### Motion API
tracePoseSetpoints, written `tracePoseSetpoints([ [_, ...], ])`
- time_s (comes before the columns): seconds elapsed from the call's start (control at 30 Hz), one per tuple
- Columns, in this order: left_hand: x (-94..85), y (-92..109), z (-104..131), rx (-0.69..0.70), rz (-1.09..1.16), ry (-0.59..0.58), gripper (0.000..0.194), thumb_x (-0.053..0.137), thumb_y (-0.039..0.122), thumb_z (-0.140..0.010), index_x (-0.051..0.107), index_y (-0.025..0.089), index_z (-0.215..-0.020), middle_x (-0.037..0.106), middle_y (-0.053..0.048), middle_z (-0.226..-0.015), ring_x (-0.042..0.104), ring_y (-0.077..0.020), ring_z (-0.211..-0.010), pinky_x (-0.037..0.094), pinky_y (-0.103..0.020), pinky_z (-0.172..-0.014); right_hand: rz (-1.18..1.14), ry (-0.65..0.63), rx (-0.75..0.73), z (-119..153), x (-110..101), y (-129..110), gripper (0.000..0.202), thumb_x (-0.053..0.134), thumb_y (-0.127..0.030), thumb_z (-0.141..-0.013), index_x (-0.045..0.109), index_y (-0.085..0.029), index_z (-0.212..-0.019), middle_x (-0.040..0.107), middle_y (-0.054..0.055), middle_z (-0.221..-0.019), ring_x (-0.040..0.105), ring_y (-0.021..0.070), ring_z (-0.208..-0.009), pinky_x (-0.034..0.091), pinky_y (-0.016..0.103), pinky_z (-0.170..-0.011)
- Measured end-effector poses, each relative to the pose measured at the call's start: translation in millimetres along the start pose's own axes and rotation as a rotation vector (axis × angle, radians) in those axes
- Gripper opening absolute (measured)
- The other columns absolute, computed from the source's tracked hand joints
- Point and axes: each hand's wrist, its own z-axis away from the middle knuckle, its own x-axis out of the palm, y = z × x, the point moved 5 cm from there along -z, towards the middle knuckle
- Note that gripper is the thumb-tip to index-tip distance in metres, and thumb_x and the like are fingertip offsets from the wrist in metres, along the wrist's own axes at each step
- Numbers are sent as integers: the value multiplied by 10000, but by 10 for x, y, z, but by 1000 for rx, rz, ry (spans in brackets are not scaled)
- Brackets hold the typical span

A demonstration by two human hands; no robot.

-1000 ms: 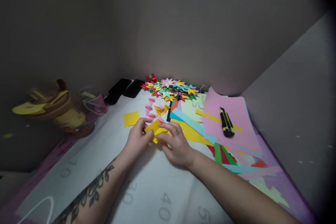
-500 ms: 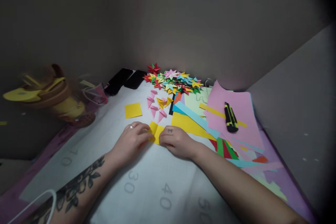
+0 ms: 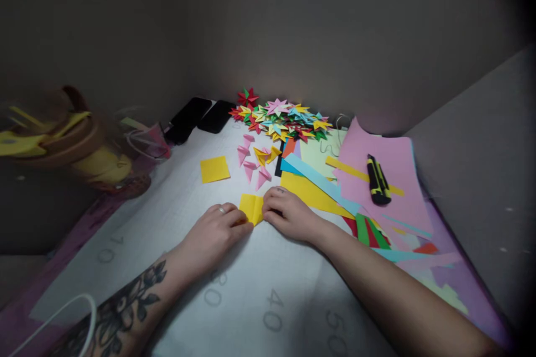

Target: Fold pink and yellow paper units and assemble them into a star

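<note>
Between my two hands lies a small yellow paper square (image 3: 252, 208) with a crease down its middle. My left hand (image 3: 224, 227), with a ring on one finger, grips its lower left edge with curled fingers. On the right edge, my right hand (image 3: 288, 213) pinches the paper, its fingers bent and partly hiding that side. Another yellow square (image 3: 215, 169) rests flat beyond my left hand. Folded pink paper pieces (image 3: 250, 167) and folded yellow pieces (image 3: 267, 156) sit just past the held sheet.
Colourful paper stars (image 3: 280, 117) are heaped at the back by two dark phones (image 3: 215, 117). At right, a black and yellow box cutter (image 3: 379, 181) lies on pink sheets (image 3: 402, 162), near paper strips (image 3: 322, 181). A clay pot (image 3: 84, 139) stands at left.
The view has shifted slightly. My left hand has slid closer along the paper's lower edge, and the crease now shows nearer the right hand. Both hands keep hold of the square.
</note>
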Motion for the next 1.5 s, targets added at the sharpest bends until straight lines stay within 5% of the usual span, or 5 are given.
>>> tracePoseSetpoints([
  [0.23,10,12,3,-23,51,36,223,504,140,-872,631,192,-1047,642,-55,-1004,530,-206,-959,441,-340,-816,81,122,210,-20,102,18,132,546,-119,-780,575,-173,-663,545,36,-793,495,172,-786,408,308,-717],
  [0.53,30,46,-9,-62,-21,10,324,495,145,-866,563,178,-1181,619,-71,-910,543,-214,-862,468,-331,-707,157,147,256,-37,147,11,139,532,-127,-769,538,-178,-640,529,38,-791,478,179,-780,396,310,-707],
  [1.23,80,178,-13,-109,-203,-86,270,502,160,-872,579,160,-1131,619,-70,-918,548,-238,-891,459,-371,-714,246,127,296,-13,144,-63,73,575,-223,-773,514,-198,-743,525,38,-847,473,203,-842,393,320,-742],
  [1.37,68,181,-4,-132,-198,-113,272,480,172,-886,572,172,-1142,615,-63,-932,546,-232,-910,447,-361,-728,276,163,354,61,68,-33,197,639,-305,-746,498,-198,-833,528,55,-911,463,232,-894,396,366,-786],
  [1.5,61,169,7,-127,-175,-86,258,497,176,-880,577,187,-1125,609,-63,-949,535,-216,-921,441,-339,-743,350,269,402,144,-44,54,92,575,-219,-781,504,-197,-835,540,69,-879,473,247,-864,406,392,-753],
])
